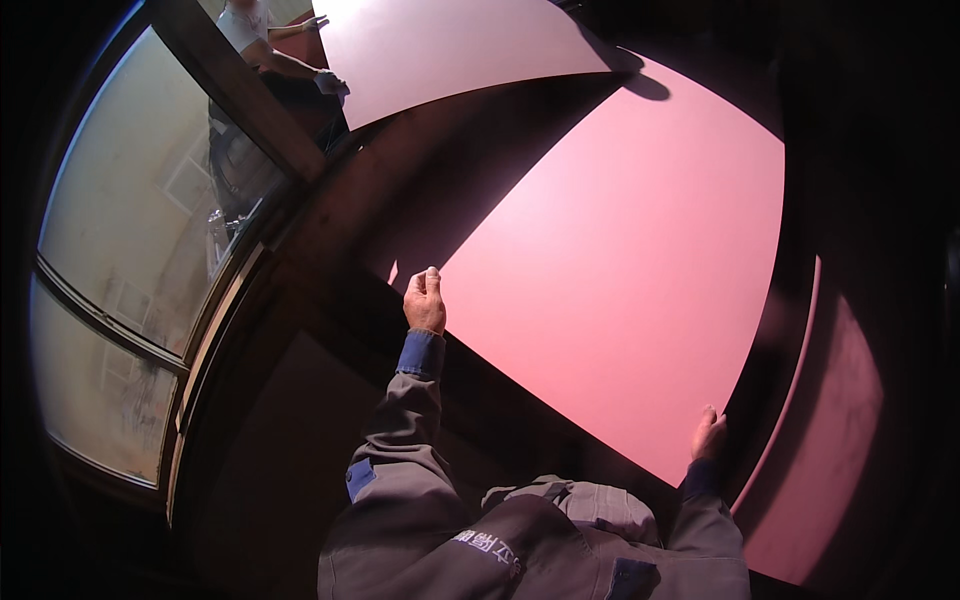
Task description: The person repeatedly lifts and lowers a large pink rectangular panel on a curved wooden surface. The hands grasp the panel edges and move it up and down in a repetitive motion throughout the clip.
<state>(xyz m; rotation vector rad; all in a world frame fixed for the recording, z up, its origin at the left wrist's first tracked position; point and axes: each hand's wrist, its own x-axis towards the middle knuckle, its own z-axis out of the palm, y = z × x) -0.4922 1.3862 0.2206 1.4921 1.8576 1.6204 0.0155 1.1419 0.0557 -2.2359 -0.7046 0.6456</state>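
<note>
Grey sleeves rise from the lower edge to a large pink sheet (620, 290), which lies just ahead of the person, its near edge slanting from upper left to lower right. Left hand (424, 302) pinches the near-left corner; right hand (708, 436) grips the near-right corner, fingers hidden behind it. Both hands reach it equally.

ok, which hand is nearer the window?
Left. The left hand grips the near-left edge of the big pink sheet, on the side facing the window. The right hand holds the sheet's near-right corner, farther from the glass.
</note>
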